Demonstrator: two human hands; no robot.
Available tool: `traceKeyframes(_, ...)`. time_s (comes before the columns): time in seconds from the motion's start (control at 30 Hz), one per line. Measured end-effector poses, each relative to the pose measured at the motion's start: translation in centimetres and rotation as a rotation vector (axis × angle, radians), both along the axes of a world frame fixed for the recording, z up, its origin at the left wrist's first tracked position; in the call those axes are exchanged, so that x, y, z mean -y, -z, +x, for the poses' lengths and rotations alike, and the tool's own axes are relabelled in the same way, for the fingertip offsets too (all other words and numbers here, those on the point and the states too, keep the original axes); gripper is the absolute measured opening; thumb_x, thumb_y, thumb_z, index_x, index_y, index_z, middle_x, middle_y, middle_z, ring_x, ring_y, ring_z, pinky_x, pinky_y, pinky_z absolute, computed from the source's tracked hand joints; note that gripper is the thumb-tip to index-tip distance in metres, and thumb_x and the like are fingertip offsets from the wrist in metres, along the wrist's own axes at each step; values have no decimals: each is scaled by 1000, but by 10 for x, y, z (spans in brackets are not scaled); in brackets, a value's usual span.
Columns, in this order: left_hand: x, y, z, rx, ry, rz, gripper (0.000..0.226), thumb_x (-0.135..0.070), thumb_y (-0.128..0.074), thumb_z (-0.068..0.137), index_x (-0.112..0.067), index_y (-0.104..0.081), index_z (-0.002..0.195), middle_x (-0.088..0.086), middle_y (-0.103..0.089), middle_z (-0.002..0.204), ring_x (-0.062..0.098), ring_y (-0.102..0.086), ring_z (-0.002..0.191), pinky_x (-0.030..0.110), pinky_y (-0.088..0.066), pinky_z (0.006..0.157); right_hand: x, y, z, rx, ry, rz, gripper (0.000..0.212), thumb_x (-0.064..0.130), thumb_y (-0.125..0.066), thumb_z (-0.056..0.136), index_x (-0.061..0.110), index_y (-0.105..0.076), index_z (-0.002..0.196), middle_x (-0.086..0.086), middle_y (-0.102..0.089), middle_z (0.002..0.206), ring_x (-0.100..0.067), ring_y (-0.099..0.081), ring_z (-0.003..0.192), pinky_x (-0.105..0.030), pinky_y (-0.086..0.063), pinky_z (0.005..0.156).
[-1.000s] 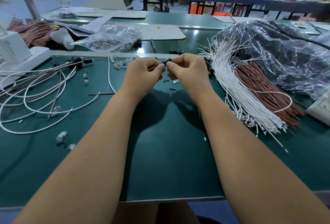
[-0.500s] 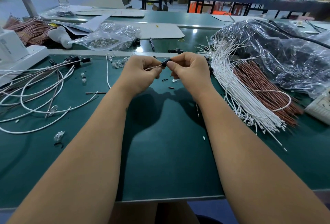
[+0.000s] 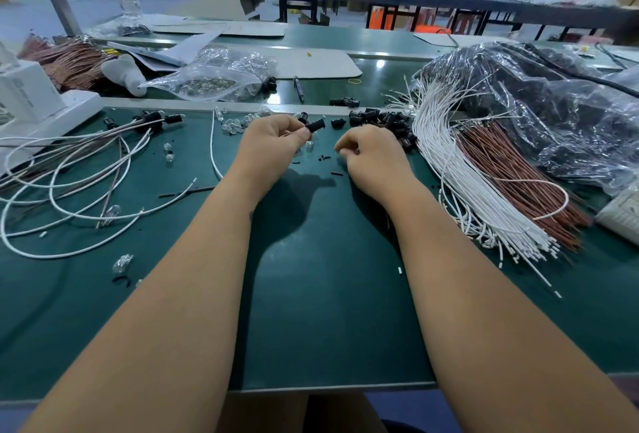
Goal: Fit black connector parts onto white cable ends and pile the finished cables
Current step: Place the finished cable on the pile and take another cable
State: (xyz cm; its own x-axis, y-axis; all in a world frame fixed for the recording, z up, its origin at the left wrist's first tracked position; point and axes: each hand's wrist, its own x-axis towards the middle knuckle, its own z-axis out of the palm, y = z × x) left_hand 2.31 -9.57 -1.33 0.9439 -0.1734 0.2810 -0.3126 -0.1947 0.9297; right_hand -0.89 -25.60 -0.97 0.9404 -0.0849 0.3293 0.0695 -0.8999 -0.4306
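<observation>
My left hand (image 3: 273,145) pinches a small black connector (image 3: 315,125) at its fingertips, above the green table (image 3: 328,294). A white cable (image 3: 215,152) runs down past that hand's left side. My right hand (image 3: 371,159) hovers a little to the right, apart from the connector, fingers curled with nothing seen in them. Loose black connectors (image 3: 383,121) lie in a heap just beyond my right hand. A thick bundle of white cables (image 3: 460,187) lies on the right. Looped cables with black ends (image 3: 86,163) are piled on the left.
Brown wires (image 3: 515,177) lie beside the white bundle, under a crumpled plastic bag (image 3: 553,104). A bag of clear bulbs (image 3: 207,82), a pen (image 3: 299,88) and a white box (image 3: 27,94) sit at the back. Small bulbs and black bits dot the mat.
My hands have parted. The right hand let go of the connector and dropped to the right; the left hand keeps the connector.
</observation>
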Motion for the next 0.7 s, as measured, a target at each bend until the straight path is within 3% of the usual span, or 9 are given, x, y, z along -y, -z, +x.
traceKeyframes(0.13, -1, -1, 1, -51, 64, -19, 23, -10, -59, 92, -16, -67, 72, -4, -44, 53, 4, -33, 43, 12, -27, 41, -7, -6, 0, 109, -34, 626, 10, 14, -51, 98, 13, -60, 96, -1, -64, 82, -11, -59, 70, -18, -47, 61)
traceKeyframes(0.23, -1, -2, -1, -67, 109, -23, 21, -7, -57, 92, -11, -68, 74, -11, -46, 47, 1, -36, 42, 10, -28, 41, -6, -8, 0, 132, -68, 846, 17, 13, -49, 100, 10, -61, 89, 2, -60, 70, -3, -55, 56, -17, -47, 55)
traceKeyframes(0.47, -2, -4, -5, -75, 142, -15, 18, -6, -57, 92, -8, -68, 78, -14, -47, 46, -1, -37, 42, 8, -28, 42, -9, -6, -1, 122, -127, 918, 21, 13, -51, 100, 8, -66, 86, 1, -58, 66, 1, -52, 49, -14, -46, 54)
traceKeyframes(0.7, -2, -3, -4, -56, 123, -10, 21, -9, -57, 93, -12, -67, 75, -15, -47, 46, -1, -36, 41, 8, -29, 42, -8, -7, -2, 121, -137, 989, 12, 15, -61, 95, 15, -63, 83, 0, -63, 73, -7, -59, 62, -19, -50, 60)
